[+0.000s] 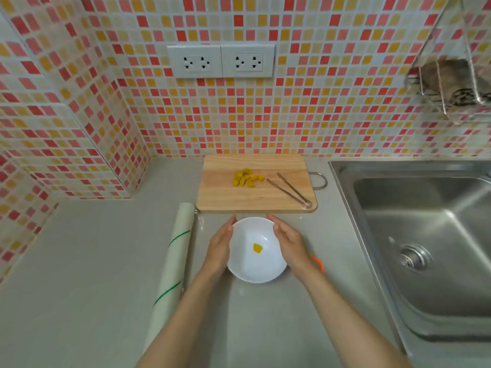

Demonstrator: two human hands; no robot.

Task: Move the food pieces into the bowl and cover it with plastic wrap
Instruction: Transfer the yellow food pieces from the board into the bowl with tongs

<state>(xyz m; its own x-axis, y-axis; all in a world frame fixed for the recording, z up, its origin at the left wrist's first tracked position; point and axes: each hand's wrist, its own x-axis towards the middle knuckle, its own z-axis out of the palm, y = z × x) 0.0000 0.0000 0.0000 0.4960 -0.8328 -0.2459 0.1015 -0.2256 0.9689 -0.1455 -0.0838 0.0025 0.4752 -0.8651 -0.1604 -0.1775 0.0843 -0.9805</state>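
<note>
A white bowl point(256, 272) sits on the grey counter with one yellow food piece point(257, 248) inside. My left hand point(220, 247) rests flat against its left rim and my right hand point(288, 243) against its right rim, fingers extended, cupping the bowl between them. Beyond the bowl lies a wooden cutting board point(220, 193) with several yellow food pieces point(247, 177) near its middle and metal tongs point(289, 189) at its right side. A roll of plastic wrap point(172, 264) lies lengthwise on the counter, left of my left arm.
A steel sink point(425, 235) fills the right side, its rim close to my right arm. An orange band point(318, 262) is on my right wrist. The tiled wall with two sockets point(220, 61) stands behind the board; a tiled corner juts out at left.
</note>
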